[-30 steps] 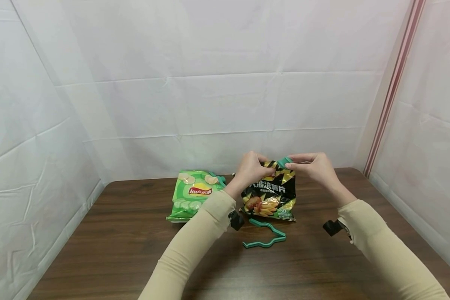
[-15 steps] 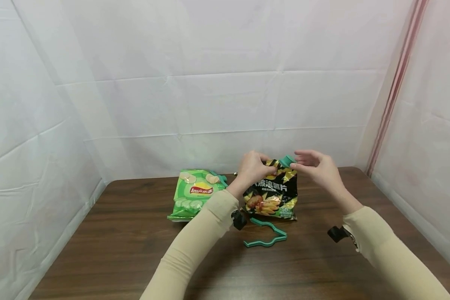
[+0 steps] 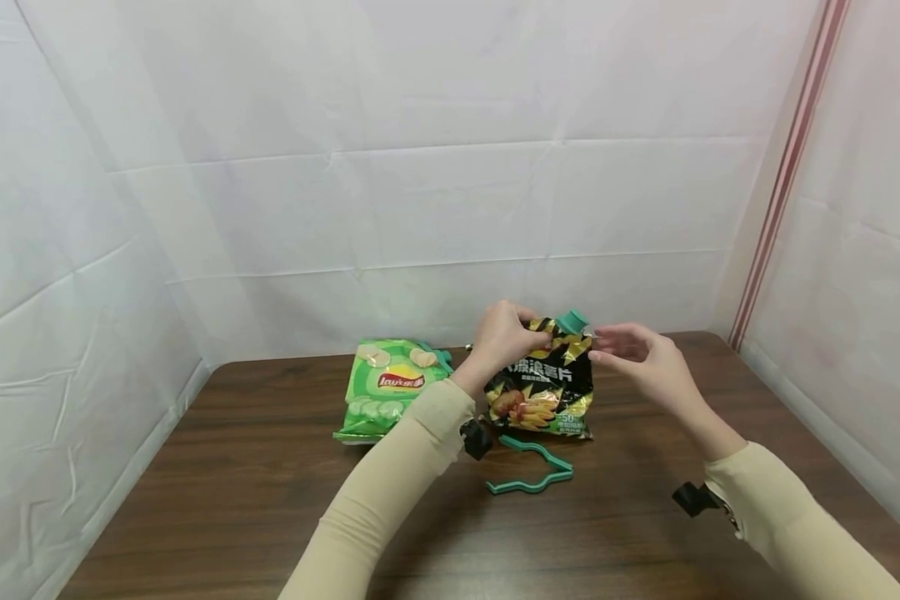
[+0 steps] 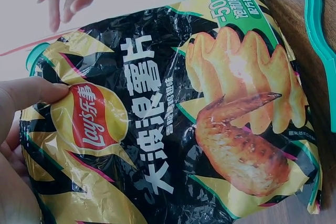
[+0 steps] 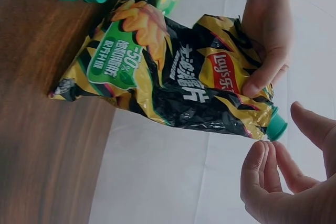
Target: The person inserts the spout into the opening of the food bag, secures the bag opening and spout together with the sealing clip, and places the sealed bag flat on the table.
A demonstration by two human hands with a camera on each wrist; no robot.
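Observation:
A black and gold Lay's chip bag (image 3: 536,387) stands upright on the table, its printed front toward me. My left hand (image 3: 504,337) pinches its upper left part, thumb on the front near the logo. At the upper right corner sits a teal cap-like piece (image 5: 277,124), flared at its outer end. My right hand (image 3: 641,357) is just beside that corner, fingers bent and thumb held apart from them. In the right wrist view its fingertips (image 5: 265,148) are right at the bag's edge below the teal piece. The far side of the bag is hidden.
A green Lay's chip bag (image 3: 386,387) lies to the left, with a teal piece (image 3: 441,357) at its upper right corner. An unfolded teal bag clip (image 3: 532,485) lies on the brown table (image 3: 255,500) in front. White sheeting (image 3: 435,208) hangs behind and on both sides.
My right hand has let go of the teal piece and moved slightly right and down to the bag's corner, its thumb parting from the fingers. The left hand keeps its hold on the bag.

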